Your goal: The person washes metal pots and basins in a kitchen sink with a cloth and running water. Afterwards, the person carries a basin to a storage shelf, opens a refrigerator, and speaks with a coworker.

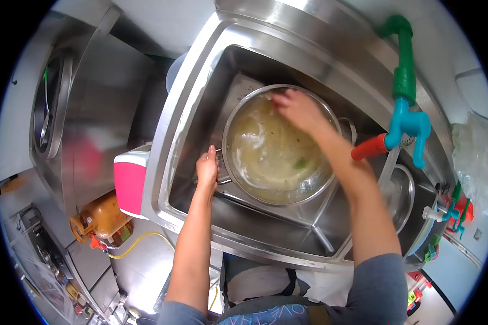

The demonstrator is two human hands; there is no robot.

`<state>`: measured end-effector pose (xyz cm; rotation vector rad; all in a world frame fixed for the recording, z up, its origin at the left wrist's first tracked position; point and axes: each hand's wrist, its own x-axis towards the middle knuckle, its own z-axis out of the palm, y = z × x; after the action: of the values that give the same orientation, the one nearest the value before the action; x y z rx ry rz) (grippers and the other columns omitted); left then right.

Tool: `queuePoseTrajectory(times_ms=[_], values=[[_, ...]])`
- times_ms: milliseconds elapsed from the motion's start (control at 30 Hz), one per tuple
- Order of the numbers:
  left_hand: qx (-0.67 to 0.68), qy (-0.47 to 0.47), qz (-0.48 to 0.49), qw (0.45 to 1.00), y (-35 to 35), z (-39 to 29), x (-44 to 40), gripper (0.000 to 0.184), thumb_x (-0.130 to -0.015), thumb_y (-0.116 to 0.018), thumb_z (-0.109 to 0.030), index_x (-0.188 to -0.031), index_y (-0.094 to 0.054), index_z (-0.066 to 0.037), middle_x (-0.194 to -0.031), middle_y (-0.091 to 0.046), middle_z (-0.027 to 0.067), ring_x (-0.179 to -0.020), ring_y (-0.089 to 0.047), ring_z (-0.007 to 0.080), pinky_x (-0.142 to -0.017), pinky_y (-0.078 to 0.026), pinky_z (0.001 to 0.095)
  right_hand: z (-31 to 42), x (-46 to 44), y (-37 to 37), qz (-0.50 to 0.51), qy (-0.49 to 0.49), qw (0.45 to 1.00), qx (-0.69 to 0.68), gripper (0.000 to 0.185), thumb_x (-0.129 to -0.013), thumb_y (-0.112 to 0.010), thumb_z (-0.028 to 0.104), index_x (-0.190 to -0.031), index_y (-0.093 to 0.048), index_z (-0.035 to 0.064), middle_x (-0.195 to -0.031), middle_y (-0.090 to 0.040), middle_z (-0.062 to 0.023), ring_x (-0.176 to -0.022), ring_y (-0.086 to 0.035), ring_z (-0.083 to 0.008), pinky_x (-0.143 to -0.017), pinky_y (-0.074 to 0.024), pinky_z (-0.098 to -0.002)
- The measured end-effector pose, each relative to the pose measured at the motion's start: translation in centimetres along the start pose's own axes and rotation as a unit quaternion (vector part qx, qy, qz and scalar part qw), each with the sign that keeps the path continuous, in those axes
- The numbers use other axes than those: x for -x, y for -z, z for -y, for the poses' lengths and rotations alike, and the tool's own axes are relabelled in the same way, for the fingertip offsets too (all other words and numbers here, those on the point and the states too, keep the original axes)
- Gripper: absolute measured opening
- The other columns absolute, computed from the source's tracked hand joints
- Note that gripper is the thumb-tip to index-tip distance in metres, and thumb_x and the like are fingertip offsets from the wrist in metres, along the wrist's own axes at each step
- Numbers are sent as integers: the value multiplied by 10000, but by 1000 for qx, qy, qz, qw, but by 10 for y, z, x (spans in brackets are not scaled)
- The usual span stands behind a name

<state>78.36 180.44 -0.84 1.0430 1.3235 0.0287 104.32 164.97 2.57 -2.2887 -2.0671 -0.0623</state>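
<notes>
Pot (294, 198) in sink (230, 218)
Your left hand (206, 170) clamps the pot's handle (224, 181); your right hand's (299, 110) fingers, blurred, closure unclear, are inside the far rim (287, 86).

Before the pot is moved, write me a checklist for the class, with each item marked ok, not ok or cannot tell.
1. Pot inside the sink: ok.
2. Left hand on the left handle: ok.
3. Right hand on the right handle: not ok, it is at the pot's far side.
4. Pot drained: not ok, it holds cloudy water and a green scrap.
5. Tap shut: cannot tell.
</notes>
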Motion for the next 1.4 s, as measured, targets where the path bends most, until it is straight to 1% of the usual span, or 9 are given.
queuePoseTrajectory(times_ms=[233,433,500,567,667,900,1067,1167,1400], values=[[-15,-17,-43,999,-3,5,-4,381,-830,-513,-363,-679,-491,-14,-487,-397,-1,-347,-312,77,-321,-235,247,-15,131,19,62,-79,992,83,169,-701,-501,133,-825,-595,69,-1034,-502,-32,-819,-468,-244,-696,-433,-338],[-133,-100,-103,981,-6,12,-5,399,-822,-537,-326,-662,-540,39,-573,-497,58,-537,-417,127,-508,-357,289,129,204,18,109,-462,848,-236,305,-710,-511,99,-1013,-509,73,-1006,-478,-167,-897,-477,-354,-753,-414,-403],[-160,-102,-117,975,-8,5,6,397,-818,-543,-320,-673,-549,50,-602,-515,71,-599,-431,135,-574,-371,293,180,190,26,159,-345,908,-178,316,-668,-526,43,-981,-541,89,-1041,-480,-136,-920,-450,-334,-765,-413,-406],[-166,-93,-117,975,-9,4,9,393,-817,-545,-319,-680,-550,49,-606,-517,74,-594,-430,134,-570,-374,294,217,157,23,240,-367,855,-276,394,-656,-523,20,-1043,-504,93,-1038,-475,-151,-935,-444,-351,-790,-402,-409],[-149,-82,-110,979,-6,8,4,389,-816,-546,-318,-684,-549,47,-613,-520,75,-602,-432,136,-578,-374,297,247,107,-24,160,-346,843,-378,381,-669,-498,32,-1048,-501,76,-1027,-480,-176,-950,-439,-362,-825,-383,-409],[-99,-53,-55,992,-4,4,3,417,-824,-510,-404,-575,-419,-81,-465,-354,-17,-361,-308,89,-336,-231,253,195,55,-124,6,-218,973,-80,308,-713,-500,154,-1008,-587,143,-1090,-516,-139,-1054,-449,-259,-827,-366,-397],[-89,-42,-54,994,-6,5,9,412,-827,-509,-399,-588,-417,-76,-462,-347,-19,-349,-295,91,-322,-223,254,110,50,-125,31,-367,920,-135,300,-772,-449,182,-1050,-560,150,-1074,-530,-72,-1018,-465,-273,-837,-377,-390],[-77,-58,-80,992,-8,10,4,394,-823,-522,-375,-652,-492,-22,-446,-363,-8,-324,-283,79,-301,-201,256,60,98,-107,63,-344,936,31,290,-787,-451,192,-1047,-553,113,-1103,-510,-77,-979,-477,-274,-821,-387,-370],[-143,-122,-126,974,-13,8,12,407,-810,-555,-330,-686,-549,58,-609,-518,89,-597,-422,142,-580,-376,312,122,185,-32,192,-285,939,-28,285,-770,-460,158,-1028,-511,49,-1064,-499,-117,-984,-462,-286,-789,-385,-397]])
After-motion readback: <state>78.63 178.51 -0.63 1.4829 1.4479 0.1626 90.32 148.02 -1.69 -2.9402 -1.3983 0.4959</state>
